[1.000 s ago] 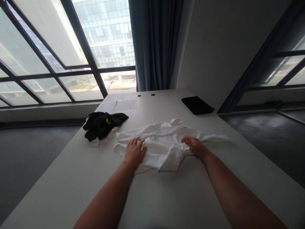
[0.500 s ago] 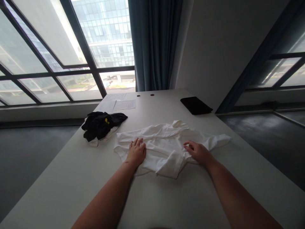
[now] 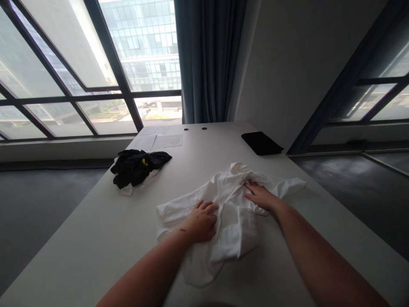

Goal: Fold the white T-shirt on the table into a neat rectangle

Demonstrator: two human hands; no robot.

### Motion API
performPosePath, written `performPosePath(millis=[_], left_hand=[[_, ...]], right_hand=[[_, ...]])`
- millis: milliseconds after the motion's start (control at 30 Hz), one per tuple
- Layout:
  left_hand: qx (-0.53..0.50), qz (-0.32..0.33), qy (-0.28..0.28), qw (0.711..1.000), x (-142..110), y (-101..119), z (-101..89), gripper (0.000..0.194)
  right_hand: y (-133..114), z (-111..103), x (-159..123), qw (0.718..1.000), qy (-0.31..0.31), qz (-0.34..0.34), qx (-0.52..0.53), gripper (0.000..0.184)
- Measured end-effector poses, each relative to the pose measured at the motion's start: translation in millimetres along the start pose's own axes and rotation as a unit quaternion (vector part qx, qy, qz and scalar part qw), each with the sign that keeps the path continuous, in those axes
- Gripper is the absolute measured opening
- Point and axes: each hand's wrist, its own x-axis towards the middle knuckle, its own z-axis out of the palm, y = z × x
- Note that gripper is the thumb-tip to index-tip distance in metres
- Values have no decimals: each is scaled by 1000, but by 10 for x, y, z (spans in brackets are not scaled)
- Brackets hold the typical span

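A white shirt [image 3: 231,219] lies crumpled on the white table in front of me, its collar at the far side and one sleeve stretched out to the right. My left hand [image 3: 202,221] rests on the middle of the shirt, fingers loosely apart and slightly bent. Farther right, my right hand [image 3: 260,196] presses on the cloth below the collar with its fingers spread. The near part of the shirt hangs in loose folds toward my side of the table.
On the left of the table [image 3: 111,238] sits a heap of black clothing [image 3: 137,168] with a yellow mark, over some pale cloth. Paper sheets [image 3: 168,140] lie behind it. A flat black item [image 3: 262,143] is at the far right, near the table's edge.
My left hand has moved right and nearer to me, with the shirt's lower part bunched and shifted toward me. My right hand has moved slightly farther away, its fingers now flatter on the cloth.
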Motion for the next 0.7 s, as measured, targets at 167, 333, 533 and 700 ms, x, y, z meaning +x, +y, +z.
performPosePath(millis=[167,333,533,700], left_hand=[[-4,-1,19,1000,7,151,92,27],[6,-126,48,991,32,-16,41,45],[37,-197,42,979,27,-159,29,47],[45,-241,66,967,9,-191,-30,41]], right_hand=[[-91,-296,371,999,3,18,43,42],[-270,-341,756,994,59,94,5,48],[-840,27,1159,990,29,128,-49,89],[-1331,388,1256,989,5,103,-106,86]])
